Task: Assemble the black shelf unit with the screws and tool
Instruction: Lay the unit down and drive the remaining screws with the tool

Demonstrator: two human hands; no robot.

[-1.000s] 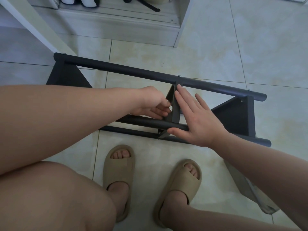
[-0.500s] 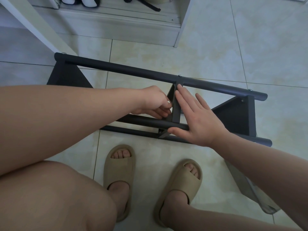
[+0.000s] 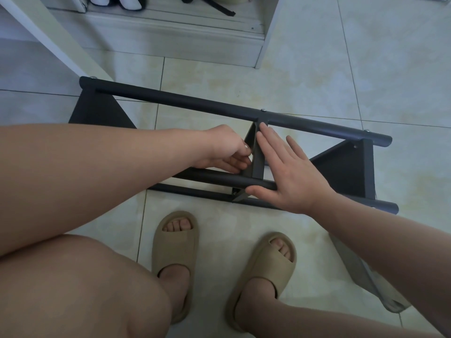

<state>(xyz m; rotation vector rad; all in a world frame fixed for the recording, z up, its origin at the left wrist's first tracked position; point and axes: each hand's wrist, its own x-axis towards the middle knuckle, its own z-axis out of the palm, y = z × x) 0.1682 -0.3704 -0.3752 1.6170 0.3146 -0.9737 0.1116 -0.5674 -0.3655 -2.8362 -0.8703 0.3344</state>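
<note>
The black shelf unit (image 3: pixel 185 103) lies on the tiled floor with its long round bars running left to right. A black middle panel (image 3: pixel 257 157) stands between the far bar and a nearer bar (image 3: pixel 219 178). My right hand (image 3: pixel 290 176) presses flat against the panel's right face, fingers straight, thumb along the near bar. My left hand (image 3: pixel 227 150) is at the panel's left face with its fingers curled; what they hold is hidden. A screw head (image 3: pixel 263 110) shows on the far bar above the panel.
Black end panels stand at the left (image 3: pixel 102 111) and right (image 3: pixel 346 167) of the unit. A white cabinet base (image 3: pixel 170 42) is beyond it. My feet in tan slippers (image 3: pixel 174 252) are close in front. A clear plastic bag (image 3: pixel 373 286) lies at lower right.
</note>
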